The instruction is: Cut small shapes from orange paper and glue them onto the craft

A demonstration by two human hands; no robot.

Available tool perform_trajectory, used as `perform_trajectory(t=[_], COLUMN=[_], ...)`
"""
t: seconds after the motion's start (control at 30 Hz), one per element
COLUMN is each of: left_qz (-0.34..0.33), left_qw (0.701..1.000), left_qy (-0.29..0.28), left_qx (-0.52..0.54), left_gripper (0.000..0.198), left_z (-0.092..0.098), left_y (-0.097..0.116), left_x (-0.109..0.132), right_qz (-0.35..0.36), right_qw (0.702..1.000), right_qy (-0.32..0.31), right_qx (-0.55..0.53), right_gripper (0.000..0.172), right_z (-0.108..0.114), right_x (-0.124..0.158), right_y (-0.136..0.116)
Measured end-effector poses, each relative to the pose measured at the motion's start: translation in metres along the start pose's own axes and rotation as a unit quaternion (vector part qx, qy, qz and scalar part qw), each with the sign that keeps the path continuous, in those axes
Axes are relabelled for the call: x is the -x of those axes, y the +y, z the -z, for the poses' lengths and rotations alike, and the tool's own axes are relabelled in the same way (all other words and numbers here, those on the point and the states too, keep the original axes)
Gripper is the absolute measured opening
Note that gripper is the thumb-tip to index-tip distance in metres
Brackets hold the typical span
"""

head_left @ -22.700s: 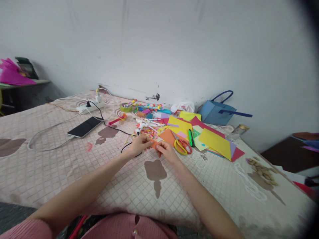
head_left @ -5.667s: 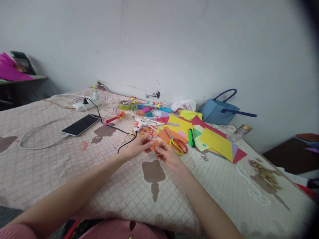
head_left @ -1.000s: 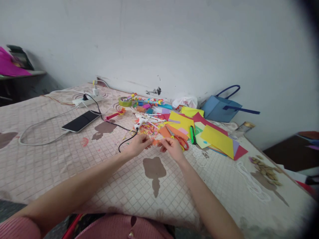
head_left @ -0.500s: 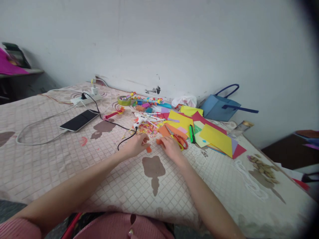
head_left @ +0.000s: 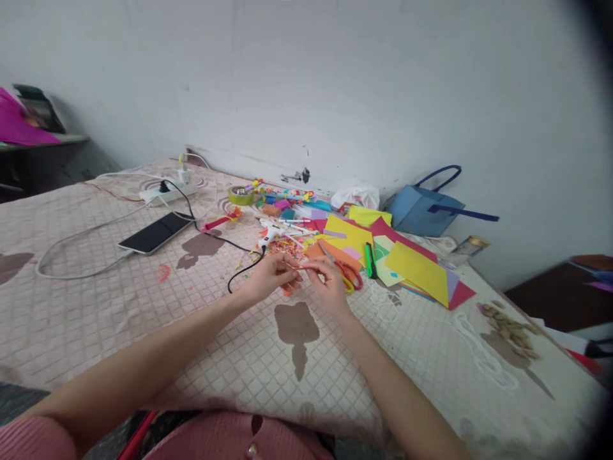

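My left hand (head_left: 274, 277) and my right hand (head_left: 328, 281) meet at the middle of the table, fingertips pinching a small orange paper piece (head_left: 303, 268) between them. Another bit of orange paper (head_left: 287, 292) shows just under my left fingers. Scissors (head_left: 351, 275) with red and yellow handles lie beside my right hand, partly on an orange sheet (head_left: 348, 259). A white glue gun (head_left: 271, 234) rests behind my left hand, near scattered paper scraps (head_left: 290, 248). To the right lies a green cutter (head_left: 370, 260) next to yellow sheets (head_left: 417, 271).
A phone (head_left: 157, 232) and a power strip (head_left: 167, 193) with cables lie at left. Tape (head_left: 241, 195), a blue bag (head_left: 424, 209) and a white plastic bag (head_left: 355, 195) stand along the wall. White string (head_left: 483, 354) and several brownish pieces (head_left: 510, 329) are at right.
My hands have come together; the orange piece from my right fingertips is now between both hands. The view has shifted slightly.
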State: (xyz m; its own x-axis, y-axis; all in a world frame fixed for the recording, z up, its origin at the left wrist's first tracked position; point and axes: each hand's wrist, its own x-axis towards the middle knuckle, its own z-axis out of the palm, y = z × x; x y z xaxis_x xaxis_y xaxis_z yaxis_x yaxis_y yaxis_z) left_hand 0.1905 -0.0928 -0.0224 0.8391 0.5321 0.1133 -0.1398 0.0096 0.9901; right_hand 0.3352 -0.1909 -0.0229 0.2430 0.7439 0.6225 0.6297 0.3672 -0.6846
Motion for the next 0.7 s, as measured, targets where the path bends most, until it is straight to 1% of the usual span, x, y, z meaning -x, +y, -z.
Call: perform_trajectory(t=[0.07, 0.13, 0.2, 0.23, 0.27, 0.33, 0.4, 0.47, 0.6, 0.7], left_qz=[-0.004, -0.028, -0.062, -0.078, -0.092, -0.110, -0.114, -0.105, -0.041, -0.002], left_qw=[1.000, 0.999, 0.996, 0.993, 0.988, 0.979, 0.978, 0.982, 0.996, 0.999], left_qy=[0.014, 0.026, 0.035, 0.038, 0.040, 0.034, 0.024, 0.025, 0.033, 0.038], left_qx=[0.019, 0.006, -0.044, -0.078, -0.114, -0.168, -0.175, -0.156, -0.073, -0.007], left_gripper=[0.028, 0.023, 0.018, 0.016, 0.014, 0.014, 0.014, 0.016, 0.022, 0.026], left_z=[-0.001, -0.002, -0.002, -0.002, -0.002, -0.002, -0.002, -0.002, -0.002, -0.002], left_y=[0.001, 0.002, 0.004, 0.005, 0.005, 0.005, 0.003, 0.001, -0.003, -0.004], left_x=[0.000, 0.001, 0.002, 0.004, 0.005, 0.006, 0.006, 0.005, 0.001, 0.001], right_qz=[-0.030, -0.103, -0.184, -0.222, -0.251, -0.286, -0.300, -0.294, -0.280, -0.274], right_qw=[0.999, 0.988, 0.964, 0.948, 0.933, 0.913, 0.902, 0.906, 0.914, 0.919], right_qy=[0.001, 0.018, 0.035, 0.032, 0.021, -0.009, -0.020, -0.015, -0.011, -0.016], right_qx=[-0.035, -0.110, -0.190, -0.226, -0.255, -0.290, -0.309, -0.305, -0.293, -0.284], right_gripper=[0.017, 0.017, 0.022, 0.026, 0.029, 0.027, 0.022, 0.021, 0.019, 0.017], right_z=[-0.002, -0.003, -0.004, -0.005, -0.005, -0.006, -0.006, -0.007, -0.009, -0.011], right_x=[0.001, 0.001, 0.002, 0.002, 0.002, 0.003, 0.004, 0.005, 0.006, 0.008], right_y=[-0.001, 0.000, 0.001, 0.002, 0.003, 0.005, 0.006, 0.006, 0.006, 0.005])
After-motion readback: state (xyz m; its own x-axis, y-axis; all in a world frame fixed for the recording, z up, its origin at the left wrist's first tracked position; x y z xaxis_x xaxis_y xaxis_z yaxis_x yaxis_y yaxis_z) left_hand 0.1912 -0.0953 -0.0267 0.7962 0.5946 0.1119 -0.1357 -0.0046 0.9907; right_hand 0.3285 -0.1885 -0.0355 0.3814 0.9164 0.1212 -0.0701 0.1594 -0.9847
